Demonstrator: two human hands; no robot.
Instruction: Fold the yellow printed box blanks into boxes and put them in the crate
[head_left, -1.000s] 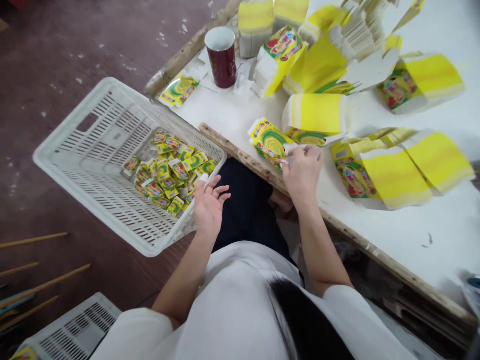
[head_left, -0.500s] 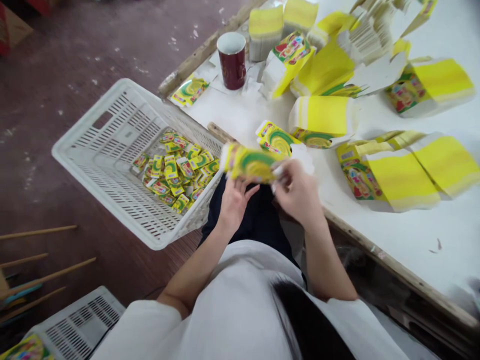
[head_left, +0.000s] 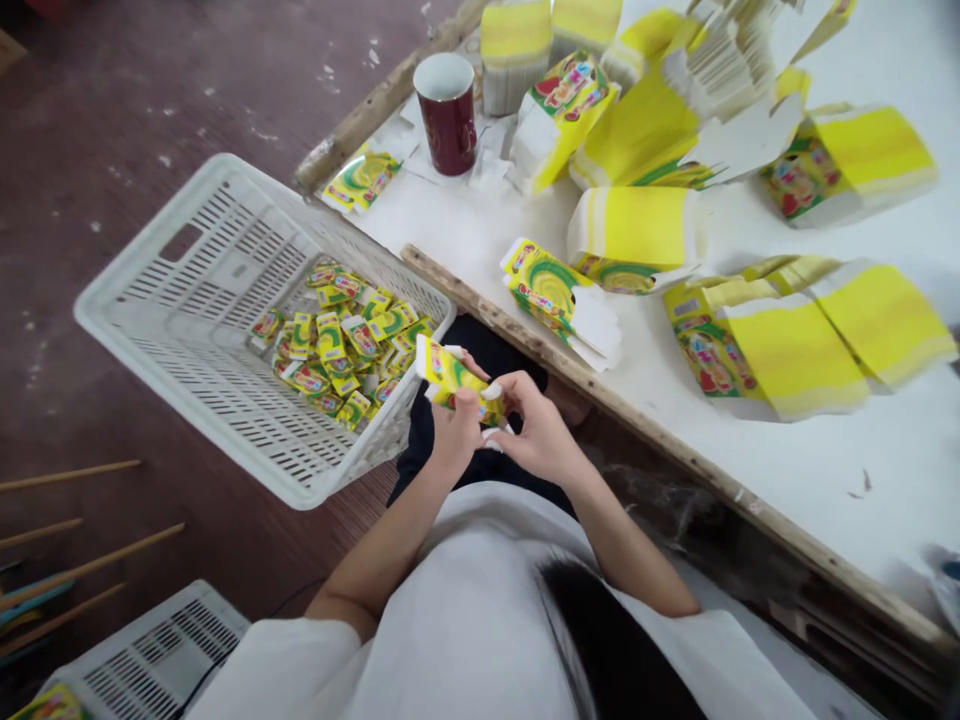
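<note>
A small yellow and green printed carton (head_left: 447, 371) is held over my lap, close to the table edge. My left hand (head_left: 457, 430) wraps around its body, thumb on the near side. At its right end, the fingers of my right hand (head_left: 536, 425) are closed on the carton's end; white finger covers or flaps show there, and I cannot tell which everywhere. A short stack of flat cartons (head_left: 551, 290) lies on the table just beyond my hands. To the left, a white plastic basket (head_left: 217, 385) holds many small closed cartons (head_left: 334, 340).
On the white table (head_left: 757, 490) are several stacks of flat yellow cartons (head_left: 637, 225), a dark red mug (head_left: 448, 125) and a single flat carton (head_left: 364, 180). A second basket (head_left: 157, 650) and wooden sticks (head_left: 97, 565) are at lower left.
The carton has come down and left, from the right hand's grasp into my left hand as well. My left hand, open beneath it before, is now closed around it. The view shifted slightly.
</note>
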